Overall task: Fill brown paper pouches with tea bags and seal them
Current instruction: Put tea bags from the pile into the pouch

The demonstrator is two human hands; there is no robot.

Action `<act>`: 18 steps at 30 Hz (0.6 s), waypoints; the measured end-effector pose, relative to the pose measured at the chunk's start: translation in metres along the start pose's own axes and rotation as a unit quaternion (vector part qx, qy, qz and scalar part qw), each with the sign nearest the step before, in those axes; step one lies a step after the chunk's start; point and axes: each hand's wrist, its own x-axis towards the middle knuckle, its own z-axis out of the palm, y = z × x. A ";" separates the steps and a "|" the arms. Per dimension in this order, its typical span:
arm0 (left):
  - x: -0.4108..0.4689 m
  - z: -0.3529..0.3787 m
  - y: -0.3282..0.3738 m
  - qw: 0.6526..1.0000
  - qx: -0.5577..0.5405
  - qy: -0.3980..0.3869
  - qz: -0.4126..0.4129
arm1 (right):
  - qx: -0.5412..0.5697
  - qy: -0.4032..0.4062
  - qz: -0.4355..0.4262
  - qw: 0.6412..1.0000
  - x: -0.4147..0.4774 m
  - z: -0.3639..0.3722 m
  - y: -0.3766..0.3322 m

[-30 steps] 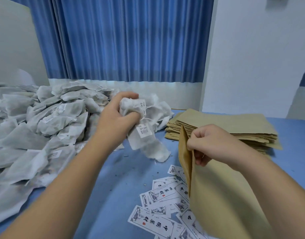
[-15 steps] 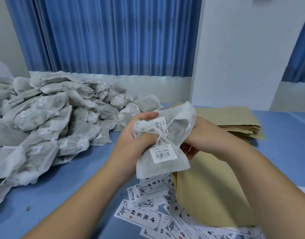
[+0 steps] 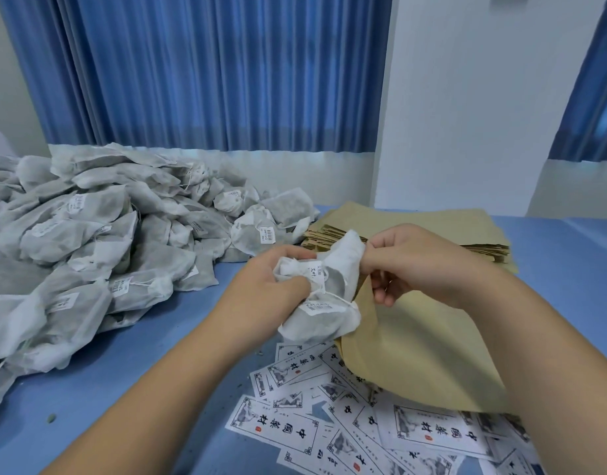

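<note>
My left hand [image 3: 271, 286] grips a bunch of white tea bags [image 3: 324, 303] with printed tags, held at the mouth of a brown paper pouch [image 3: 415, 344]. My right hand [image 3: 408, 265] pinches the pouch's upper edge and touches the top of the bunch. The pouch lies slanted over the labels, its lower part behind my right forearm. A big pile of grey-white tea bags [image 3: 89, 241] covers the table's left side. Behind my hands lies a flat stack of empty brown pouches [image 3: 466, 228].
Several white printed labels [image 3: 295, 430] with black characters are scattered on the blue table [image 3: 130, 378] near the front edge. A blue curtain [image 3: 209, 73] and a white wall [image 3: 473, 97] stand behind the table.
My left hand lifted a bunch of tea bags from the pile and carried it right, to the pouch mouth held by my right hand. The bunch now sits lower against the pouch.
</note>
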 end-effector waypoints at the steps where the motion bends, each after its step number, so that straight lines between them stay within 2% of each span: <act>1: 0.000 0.000 0.000 1.000 0.008 0.002 -0.008 | 0.002 0.002 0.000 1.000 0.000 0.000 0.001; 9: 0.003 -0.009 0.004 0.993 0.058 0.002 -0.102 | 0.011 0.006 -0.030 0.999 0.000 0.001 0.001; 12: 0.004 -0.008 0.004 0.990 0.059 0.030 -0.125 | 0.003 0.002 -0.040 0.999 0.001 0.008 -0.001; 14: 0.003 -0.005 0.003 0.983 0.146 0.055 -0.100 | -0.012 -0.001 -0.047 0.999 0.002 0.017 -0.001; 16: 0.001 0.001 0.002 0.946 0.314 0.072 -0.045 | -0.037 -0.002 -0.052 0.998 0.004 0.027 -0.002; 18: 0.000 0.010 0.004 0.917 0.388 0.090 0.012 | -0.062 0.000 -0.056 0.997 0.005 0.035 -0.004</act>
